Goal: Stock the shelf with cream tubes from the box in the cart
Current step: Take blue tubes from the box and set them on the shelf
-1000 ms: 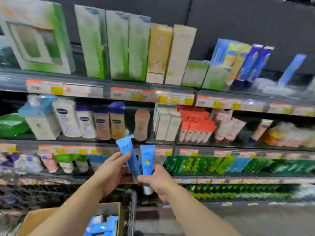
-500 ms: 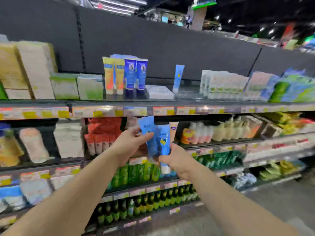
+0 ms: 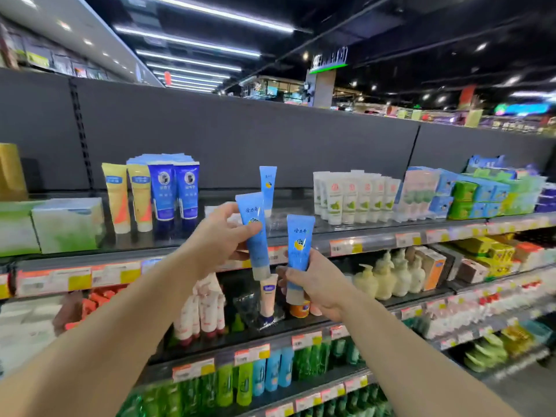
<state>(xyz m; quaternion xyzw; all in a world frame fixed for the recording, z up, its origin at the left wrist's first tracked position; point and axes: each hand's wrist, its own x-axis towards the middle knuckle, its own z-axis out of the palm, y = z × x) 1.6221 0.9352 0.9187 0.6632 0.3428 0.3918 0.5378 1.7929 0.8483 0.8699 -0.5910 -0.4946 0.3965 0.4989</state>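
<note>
Fingers of my left hand [image 3: 221,233] are curled round the middle of a light blue cream tube [image 3: 252,236], thumb across its front, holding it upright with the cap pointing down. My right hand [image 3: 316,284] pinches a second blue tube [image 3: 298,251] near its white cap, also upright, crimped end on top. The two tubes stand just beside each other without touching, raised in front of the top shelf's front edge [image 3: 376,239], where orange and yellow price tags run along the rail.

One matching blue tube [image 3: 267,188] already stands on the top shelf, well back from the front edge, roughly in the middle of an open stretch. To the left of that stretch stand yellow tubes [image 3: 128,197] and dark blue tubes [image 3: 176,191]; to the right stands a block of white tubes with green labels [image 3: 355,197]. Lower shelves carry pump bottles [image 3: 388,278], pink tubes and green bottles. The cart and its box are out of view.

I judge this to be the placing step: both tubes are carried up to shelf height but neither has been set down. The next move calls for reaching over the front edge and standing each tube on its cap beside the lone blue one, label facing out. Standing on narrow caps, they may tip, so each should be settled before I let go.
</note>
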